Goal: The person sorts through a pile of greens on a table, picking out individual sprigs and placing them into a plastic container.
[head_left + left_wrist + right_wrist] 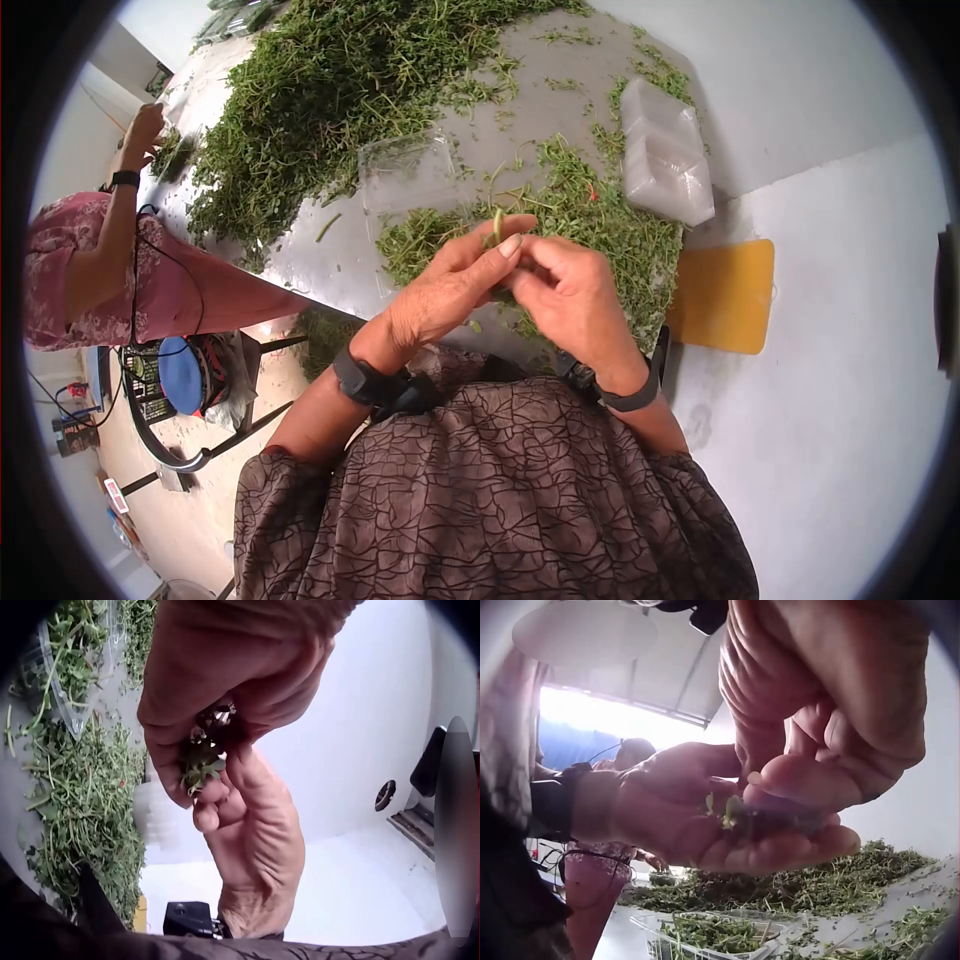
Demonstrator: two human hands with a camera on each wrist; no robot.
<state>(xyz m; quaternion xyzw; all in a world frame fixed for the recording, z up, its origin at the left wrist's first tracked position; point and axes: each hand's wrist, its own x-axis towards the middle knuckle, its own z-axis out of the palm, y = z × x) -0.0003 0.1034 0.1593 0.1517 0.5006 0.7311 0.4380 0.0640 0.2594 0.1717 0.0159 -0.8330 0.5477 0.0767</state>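
Note:
Both hands meet over the near edge of the table, close to my body. My left hand [445, 285] holds a small green leafy sprig [201, 771], its palm turned up in the right wrist view and the leaves [731, 814] lying along the fingers. A pale green stem [498, 224] stands up by the left thumb. My right hand [572, 300] has its thumb and fingers curled in and pinches at the sprig; its fingertips partly hide it. Below the hands lies a spread of loose green sprigs [570, 200], beside a clear plastic box [408, 165] with some greens in it.
A large heap of greens [310, 100] covers the far left of the metal table [520, 90]. Stacked translucent trays [665, 150] stand at the right edge, near a yellow stool [725, 300]. Another person [90, 260] works at left, by a dark chair frame [190, 460].

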